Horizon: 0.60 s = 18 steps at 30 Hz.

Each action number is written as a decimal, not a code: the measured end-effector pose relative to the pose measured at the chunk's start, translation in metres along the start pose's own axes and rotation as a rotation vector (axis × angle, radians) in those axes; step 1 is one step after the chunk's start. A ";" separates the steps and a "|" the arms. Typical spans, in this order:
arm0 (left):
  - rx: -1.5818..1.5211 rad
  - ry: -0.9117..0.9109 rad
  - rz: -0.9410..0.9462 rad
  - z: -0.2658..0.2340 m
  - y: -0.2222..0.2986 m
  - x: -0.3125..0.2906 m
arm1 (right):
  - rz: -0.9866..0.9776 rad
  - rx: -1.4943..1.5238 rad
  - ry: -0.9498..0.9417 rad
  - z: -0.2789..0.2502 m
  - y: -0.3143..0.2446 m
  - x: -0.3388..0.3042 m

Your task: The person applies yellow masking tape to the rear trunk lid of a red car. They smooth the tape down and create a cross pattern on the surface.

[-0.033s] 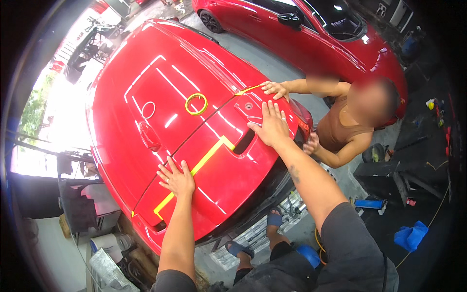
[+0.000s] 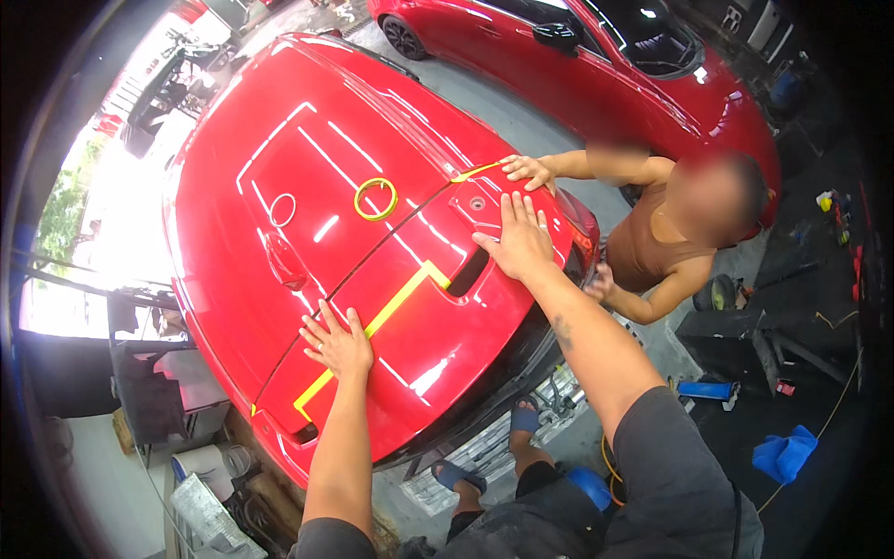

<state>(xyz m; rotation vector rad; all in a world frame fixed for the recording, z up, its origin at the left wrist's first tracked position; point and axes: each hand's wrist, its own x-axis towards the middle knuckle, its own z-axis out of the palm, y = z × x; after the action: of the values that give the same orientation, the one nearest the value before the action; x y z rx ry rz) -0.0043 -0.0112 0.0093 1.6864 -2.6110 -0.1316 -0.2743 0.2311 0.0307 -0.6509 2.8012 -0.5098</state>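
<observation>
Both our hands lie open on the red rear panel [image 2: 442,340] of the red car [image 2: 247,158], palms down and gripping nothing. The left hand [image 2: 339,347] has its fingers spread and lies across a strip of yellow masking tape [image 2: 400,297], with its fingertips toward the dark seam where the panel meets the roof. The right hand [image 2: 523,244] has its fingers slightly apart and its thumb out, beside a dark slot [image 2: 470,273] at the panel's right. On the roof past the seam we see a yellow tape roll [image 2: 374,217] and, to its left, a red shark-fin antenna [image 2: 285,265]. Just beyond our right fingertips, a co-worker's hand [image 2: 528,171] rests on the panel's far corner, near a short piece of yellow tape [image 2: 478,171]; their other hand [image 2: 602,281] is near the taillight [image 2: 584,233], its fingers too small to read. A second red car [image 2: 549,88] stands behind this person.
</observation>
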 end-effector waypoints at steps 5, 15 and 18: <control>0.024 -0.011 -0.017 -0.008 0.005 -0.001 | 0.043 -0.061 -0.013 0.002 -0.017 0.010; 0.062 -0.050 -0.040 -0.008 0.008 0.002 | 0.091 -0.084 -0.131 -0.005 -0.023 0.021; 0.054 -0.054 -0.034 -0.008 0.008 0.004 | 0.084 -0.105 -0.143 -0.007 -0.024 0.023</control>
<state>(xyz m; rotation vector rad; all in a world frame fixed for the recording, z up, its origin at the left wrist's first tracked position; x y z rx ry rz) -0.0123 -0.0121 0.0177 1.7690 -2.6482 -0.1099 -0.2870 0.2026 0.0431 -0.5633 2.7199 -0.2893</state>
